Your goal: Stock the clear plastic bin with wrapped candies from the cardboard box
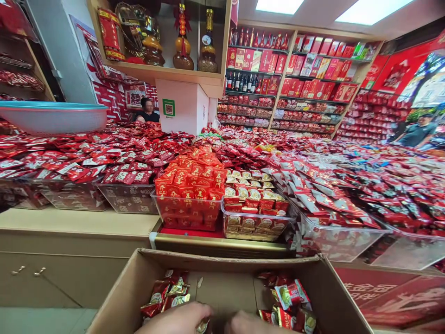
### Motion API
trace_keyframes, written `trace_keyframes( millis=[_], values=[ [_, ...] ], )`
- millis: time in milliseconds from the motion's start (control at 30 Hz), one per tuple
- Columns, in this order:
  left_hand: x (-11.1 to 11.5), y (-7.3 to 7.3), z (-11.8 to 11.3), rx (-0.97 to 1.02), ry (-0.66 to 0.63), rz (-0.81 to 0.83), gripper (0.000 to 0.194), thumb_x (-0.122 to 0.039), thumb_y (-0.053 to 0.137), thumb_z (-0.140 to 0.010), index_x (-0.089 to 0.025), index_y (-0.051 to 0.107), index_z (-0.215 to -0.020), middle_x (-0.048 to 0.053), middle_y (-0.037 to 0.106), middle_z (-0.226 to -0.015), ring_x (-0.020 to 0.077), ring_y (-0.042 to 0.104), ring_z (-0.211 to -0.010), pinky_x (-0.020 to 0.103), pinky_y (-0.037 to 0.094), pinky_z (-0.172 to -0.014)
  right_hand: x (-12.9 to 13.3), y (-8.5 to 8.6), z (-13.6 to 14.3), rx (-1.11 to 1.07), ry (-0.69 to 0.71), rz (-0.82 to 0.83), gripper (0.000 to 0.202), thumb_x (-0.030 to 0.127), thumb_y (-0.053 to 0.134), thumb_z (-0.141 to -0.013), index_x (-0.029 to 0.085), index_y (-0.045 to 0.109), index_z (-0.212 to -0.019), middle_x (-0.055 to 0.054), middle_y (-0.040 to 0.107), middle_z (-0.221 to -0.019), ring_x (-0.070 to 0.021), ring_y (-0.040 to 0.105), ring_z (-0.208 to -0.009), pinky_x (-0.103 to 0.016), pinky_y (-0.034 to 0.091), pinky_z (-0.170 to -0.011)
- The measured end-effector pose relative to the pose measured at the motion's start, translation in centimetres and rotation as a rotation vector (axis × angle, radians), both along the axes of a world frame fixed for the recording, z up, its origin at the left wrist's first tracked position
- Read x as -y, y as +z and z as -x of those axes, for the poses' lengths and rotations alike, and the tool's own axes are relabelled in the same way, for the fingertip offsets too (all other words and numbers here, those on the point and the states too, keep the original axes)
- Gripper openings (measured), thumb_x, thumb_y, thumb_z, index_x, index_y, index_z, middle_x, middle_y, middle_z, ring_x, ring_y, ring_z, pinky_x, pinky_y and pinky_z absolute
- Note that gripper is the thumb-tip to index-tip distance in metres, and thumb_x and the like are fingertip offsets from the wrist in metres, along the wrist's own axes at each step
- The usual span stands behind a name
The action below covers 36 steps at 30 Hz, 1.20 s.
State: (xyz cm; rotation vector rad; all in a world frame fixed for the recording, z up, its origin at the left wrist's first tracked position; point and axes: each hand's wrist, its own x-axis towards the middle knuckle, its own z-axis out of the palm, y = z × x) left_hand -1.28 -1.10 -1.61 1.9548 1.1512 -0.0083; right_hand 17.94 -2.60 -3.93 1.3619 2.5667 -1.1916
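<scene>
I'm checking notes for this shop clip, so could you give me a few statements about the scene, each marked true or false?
1. The left hand and right hand are both in the carton. True.
2. The carton is full to the brim. False: bare cardboard shows between the left heap and the right heap.
3. The tub of gold-and-red packets stands right of the orange-red packets. True.
4. The blue-rimmed basin stands on the floor. False: the basin is up at the left, above the counter.
5. The left hand is empty. False: it holds a packet, mostly hidden.
6. A QR code is on the white pillar. True.
</scene>
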Motion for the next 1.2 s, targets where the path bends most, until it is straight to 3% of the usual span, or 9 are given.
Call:
trace_keyframes(
  millis=[100,200,300,433,633,833,1067,1200],
  values=[
    [0.0,0.9,-0.7,0.129,0.040,0.070,0.028,-0.030,0.063,-0.057,-0.021,0.063,-0.084,0.000,0.065,-0.074,0.0209,0.057,-0.067,0.023,0.035,-0.050,-1.8,2.4,-0.4,-0.047,-0.117,-0.141,0.011,0.018,0.055,-0.065,0.023,0.063,-0.071,0.001,0.064,-0.068,-0.0152,0.056,-0.066,-0.023,0.037,-0.054],
    [-0.1,2.0,-1.7,0.297,0.100,0.180,0.019,-0.031,0.052,-0.070,-0.017,0.060,-0.079,0.000,0.065,-0.070,0.0172,0.058,-0.065,0.022,0.036,-0.052,-2.8,5.1,-1.1,-0.245,-0.232,-0.164,0.012,0.022,0.050,-0.071,0.018,0.060,-0.075,-0.001,0.062,-0.068,-0.0133,0.052,-0.064,-0.023,0.037,-0.056],
    [-0.1,2.7,-2.4,0.439,0.145,0.335,0.028,-0.037,0.044,-0.078,-0.013,0.057,-0.087,0.007,0.067,-0.083,0.0171,0.062,-0.067,0.022,0.038,-0.052,-3.0,6.4,-1.8,-0.471,-0.296,0.008,0.014,0.027,0.051,-0.074,0.015,0.056,-0.073,0.000,0.057,-0.064,-0.0110,0.048,-0.060,-0.022,0.037,-0.056],
    [-0.2,3.5,-2.3,0.538,0.157,0.481,0.033,-0.041,0.047,-0.078,-0.013,0.055,-0.092,0.012,0.068,-0.088,0.0179,0.064,-0.067,0.021,0.037,-0.050,-2.7,6.7,-1.8,-0.696,-0.349,0.276,0.024,0.037,0.057,-0.071,0.014,0.052,-0.071,0.002,0.052,-0.059,-0.0085,0.044,-0.052,-0.022,0.036,-0.052],
    [-0.1,4.8,-1.8,0.699,0.159,0.651,0.028,-0.039,0.054,-0.077,-0.016,0.056,-0.094,0.009,0.070,-0.083,0.0170,0.066,-0.065,0.019,0.035,-0.049,-2.1,8.1,-1.2,-0.850,-0.427,0.427,0.034,0.045,0.064,-0.062,0.014,0.052,-0.068,0.003,0.052,-0.057,-0.0071,0.042,-0.050,-0.022,0.034,-0.051],
    [-0.4,5.3,-2.1,0.744,0.345,0.529,0.032,-0.044,0.049,-0.078,-0.015,0.060,-0.085,0.007,0.070,-0.081,0.0155,0.065,-0.065,0.019,0.036,-0.049,-2.1,8.1,-1.6,-0.862,-0.506,0.349,0.034,0.044,0.065,-0.061,0.013,0.052,-0.068,0.002,0.053,-0.058,-0.0074,0.044,-0.051,-0.022,0.035,-0.051],
    [0.0,6.0,-2.5,0.704,0.313,0.368,0.030,-0.041,0.057,-0.073,-0.013,0.062,-0.078,0.004,0.067,-0.072,0.0155,0.061,-0.065,0.024,0.043,-0.058,-1.8,6.6,-1.1,-0.796,-0.479,0.237,0.031,0.044,0.061,-0.066,0.014,0.054,-0.066,0.001,0.052,-0.059,-0.0086,0.044,-0.053,-0.022,0.036,-0.051],
    [-0.2,5.3,-2.4,0.715,0.337,0.391,0.031,-0.044,0.055,-0.074,-0.013,0.060,-0.077,0.004,0.068,-0.070,0.0144,0.063,-0.060,0.021,0.040,-0.052,-1.5,7.8,-1.2,-0.631,-0.432,-0.033,0.026,0.041,0.054,-0.073,0.015,0.056,-0.073,-0.001,0.055,-0.064,-0.0115,0.048,-0.059,-0.024,0.040,-0.056]
  ],
)
